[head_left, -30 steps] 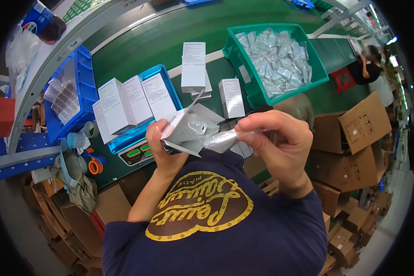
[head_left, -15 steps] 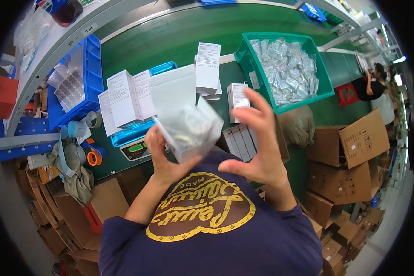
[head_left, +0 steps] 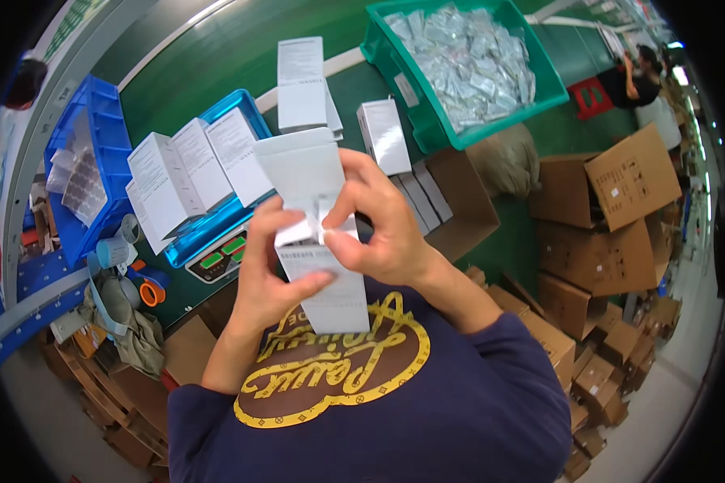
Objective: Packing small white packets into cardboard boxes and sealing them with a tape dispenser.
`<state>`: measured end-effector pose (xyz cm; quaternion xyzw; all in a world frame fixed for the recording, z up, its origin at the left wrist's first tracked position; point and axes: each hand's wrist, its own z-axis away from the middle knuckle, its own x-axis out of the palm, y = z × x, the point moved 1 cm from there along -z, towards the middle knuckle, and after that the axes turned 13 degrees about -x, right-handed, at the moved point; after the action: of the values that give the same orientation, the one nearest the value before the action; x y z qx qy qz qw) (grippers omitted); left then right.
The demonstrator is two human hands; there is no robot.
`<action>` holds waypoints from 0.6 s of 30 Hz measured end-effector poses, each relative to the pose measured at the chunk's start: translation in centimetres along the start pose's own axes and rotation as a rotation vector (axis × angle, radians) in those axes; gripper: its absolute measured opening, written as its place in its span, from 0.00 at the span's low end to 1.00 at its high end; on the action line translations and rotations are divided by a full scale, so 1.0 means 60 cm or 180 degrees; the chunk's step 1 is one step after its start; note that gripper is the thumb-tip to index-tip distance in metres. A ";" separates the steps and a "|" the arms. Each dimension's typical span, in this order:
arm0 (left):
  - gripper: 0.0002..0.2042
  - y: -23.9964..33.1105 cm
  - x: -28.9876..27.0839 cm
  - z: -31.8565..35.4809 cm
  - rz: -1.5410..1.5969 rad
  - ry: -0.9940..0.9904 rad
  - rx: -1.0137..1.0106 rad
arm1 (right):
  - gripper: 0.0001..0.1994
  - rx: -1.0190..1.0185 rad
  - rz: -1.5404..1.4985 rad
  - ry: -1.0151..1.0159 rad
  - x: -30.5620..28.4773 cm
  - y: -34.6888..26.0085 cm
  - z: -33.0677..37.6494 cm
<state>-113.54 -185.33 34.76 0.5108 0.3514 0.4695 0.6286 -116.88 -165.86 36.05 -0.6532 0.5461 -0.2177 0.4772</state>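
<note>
Green worktable (head_left: 217,56) across the upper half, crossed by a pale stripe. Stacked brown cardboard boxes (head_left: 604,241) off to the right, with another person (head_left: 644,80) far up in the corner. Green bin (head_left: 467,60) at upper right on the table, full of small silvery packets. Blue crate (head_left: 97,173) at left holding clear packets. Blue tray (head_left: 217,217) on a scale (head_left: 217,262) with green readouts, three flat white cartons (head_left: 189,173) leaning on it side by side. Open brown box (head_left: 459,201) just right of centre, white cartons packed upright inside. Two loose white cartons (head_left: 302,84) lying further back near the stripe, one more (head_left: 383,137) just beside the green bin. Rolls of tape (head_left: 149,291) and a bundle of straps at lower left, below the crate.

Centre, above the chest and in front of the scale: tall white box (head_left: 318,233), top flap standing open, printed face toward the camera. Left hand (head_left: 270,270) wrapped around the box's left side, thumb pressed across the front. Right hand (head_left: 379,221) closed on the upper right, fingers pinched together on a small side flap at the opening. Both hands clamped on the box.
</note>
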 end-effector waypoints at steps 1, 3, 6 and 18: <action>0.38 0.004 0.004 -0.003 -0.0011 -0.0043 -0.0043 | 0.20 -0.0041 -0.0489 0.0300 0.006 0.006 0.005; 0.39 0.013 0.009 -0.019 0.0308 -0.0137 -0.0458 | 0.18 -0.0417 -0.1122 0.0808 0.012 0.014 -0.006; 0.40 0.022 0.015 -0.031 -0.0294 -0.0090 -0.0326 | 0.16 0.0706 -0.1218 0.0255 -0.034 -0.006 -0.028; 0.46 0.020 0.031 -0.062 -0.0386 0.0290 0.0240 | 0.21 -0.0143 -0.0382 -0.1050 -0.097 0.014 -0.052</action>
<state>-116.64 -182.36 35.14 0.4901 0.4274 0.4397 0.6195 -121.63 -161.66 38.09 -0.7220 0.4252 -0.1234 0.5317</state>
